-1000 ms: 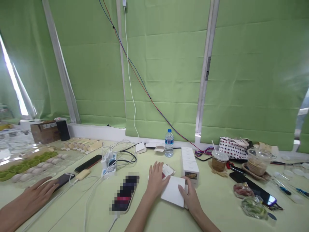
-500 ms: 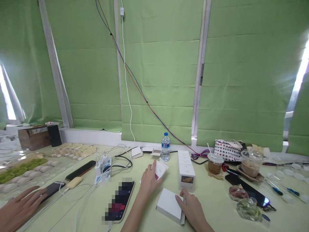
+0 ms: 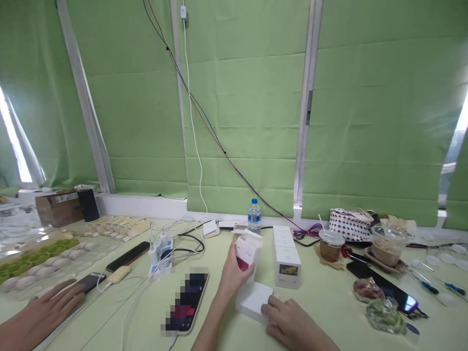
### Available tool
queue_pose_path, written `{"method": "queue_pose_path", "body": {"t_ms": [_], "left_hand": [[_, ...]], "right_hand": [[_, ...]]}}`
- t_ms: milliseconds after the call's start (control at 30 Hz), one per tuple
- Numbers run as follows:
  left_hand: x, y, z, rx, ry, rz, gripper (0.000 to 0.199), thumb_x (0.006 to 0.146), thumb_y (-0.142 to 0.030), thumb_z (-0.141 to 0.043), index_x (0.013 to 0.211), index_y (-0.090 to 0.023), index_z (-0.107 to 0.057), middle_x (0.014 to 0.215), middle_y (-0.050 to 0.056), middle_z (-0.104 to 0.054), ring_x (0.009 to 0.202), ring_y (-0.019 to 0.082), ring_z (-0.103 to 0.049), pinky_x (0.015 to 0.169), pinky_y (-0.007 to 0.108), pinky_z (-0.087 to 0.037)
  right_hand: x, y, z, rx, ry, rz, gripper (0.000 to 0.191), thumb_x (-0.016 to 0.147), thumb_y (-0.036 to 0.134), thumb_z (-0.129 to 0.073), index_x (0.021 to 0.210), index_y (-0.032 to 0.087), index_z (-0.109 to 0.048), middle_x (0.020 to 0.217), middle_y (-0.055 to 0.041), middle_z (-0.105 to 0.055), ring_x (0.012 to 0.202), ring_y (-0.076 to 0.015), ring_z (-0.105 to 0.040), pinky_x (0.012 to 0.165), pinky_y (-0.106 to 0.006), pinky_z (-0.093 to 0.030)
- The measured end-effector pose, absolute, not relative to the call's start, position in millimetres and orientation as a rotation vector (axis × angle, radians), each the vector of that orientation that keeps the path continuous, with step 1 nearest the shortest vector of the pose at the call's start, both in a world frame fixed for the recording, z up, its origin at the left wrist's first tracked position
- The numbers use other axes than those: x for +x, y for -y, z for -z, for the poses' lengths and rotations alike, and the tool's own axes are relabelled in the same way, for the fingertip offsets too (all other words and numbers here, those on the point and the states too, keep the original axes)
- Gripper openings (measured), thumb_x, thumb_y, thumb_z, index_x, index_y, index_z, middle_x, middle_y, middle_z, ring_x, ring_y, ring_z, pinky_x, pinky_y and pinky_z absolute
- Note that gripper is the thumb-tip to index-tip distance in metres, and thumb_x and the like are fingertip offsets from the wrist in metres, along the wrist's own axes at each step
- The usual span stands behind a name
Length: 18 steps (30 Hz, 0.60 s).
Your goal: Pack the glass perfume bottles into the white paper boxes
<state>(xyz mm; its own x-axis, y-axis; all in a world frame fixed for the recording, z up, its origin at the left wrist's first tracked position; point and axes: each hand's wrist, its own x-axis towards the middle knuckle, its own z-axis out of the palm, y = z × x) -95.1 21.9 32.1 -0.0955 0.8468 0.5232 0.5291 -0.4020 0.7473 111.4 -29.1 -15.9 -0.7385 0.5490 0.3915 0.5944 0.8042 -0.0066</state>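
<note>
My left hand (image 3: 236,268) is closed round a white box (image 3: 249,249) that stands with its top flaps open and has a dark pink patch on its side. Just below it, a flat white box (image 3: 254,300) lies on the table. The curled fingers of my right hand (image 3: 287,319) are on that flat box's right end. A row of white boxes (image 3: 287,258) with a picture on the front one stands to the right. To the left lies a phone (image 3: 188,302), partly blurred out.
Another person's hand (image 3: 54,312) rests by a phone at the left. White cables and a power strip (image 3: 161,253) lie left of centre. A water bottle (image 3: 254,217) stands behind the boxes. Cups (image 3: 331,246), another phone (image 3: 382,287) and small bags (image 3: 385,317) are at the right.
My left hand has raised the open box more upright and shows more of its side. The fingers of my right hand have curled in at the flat box's end. The view has shifted slightly.
</note>
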Motion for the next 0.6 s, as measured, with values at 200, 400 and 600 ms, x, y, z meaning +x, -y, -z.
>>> {"method": "queue_pose_path", "body": {"t_ms": [200,400,600], "left_hand": [[-80,-4,-45,2.151,-1.274,-1.369,0.094,0.067,-0.017,-0.064,0.147,-0.025,-0.015,0.134,0.011,-0.045,0.122,0.028,-0.046,0.103,0.043,-0.038],[-58,16,-44,2.459,-1.042,-1.253,0.098,0.063,-0.013,-0.063,0.145,-0.031,-0.014,0.133,0.009,-0.043,0.115,0.026,-0.05,0.091,0.038,-0.049],[-43,20,-23,2.791,-0.918,-1.304,0.099,0.065,-0.02,-0.063,0.147,-0.025,-0.007,0.14,0.015,-0.038,0.127,0.033,-0.043,0.097,0.046,-0.046]], "right_hand": [[110,20,28,-0.838,2.262,-0.044,0.026,0.095,0.018,-0.034,0.112,0.023,-0.054,0.099,-0.0074,-0.07,0.073,-0.0195,-0.068,0.059,-0.027,-0.047],[114,20,29,-0.801,1.364,-0.635,0.022,0.094,0.042,-0.044,0.107,0.025,-0.047,0.071,0.003,-0.055,0.044,-0.0106,-0.048,0.042,-0.021,-0.04],[124,26,12,-0.711,1.186,-0.65,0.052,0.085,0.057,-0.048,0.126,0.025,-0.048,0.121,-0.0103,-0.055,0.103,-0.027,-0.057,0.076,-0.035,-0.053]]}}
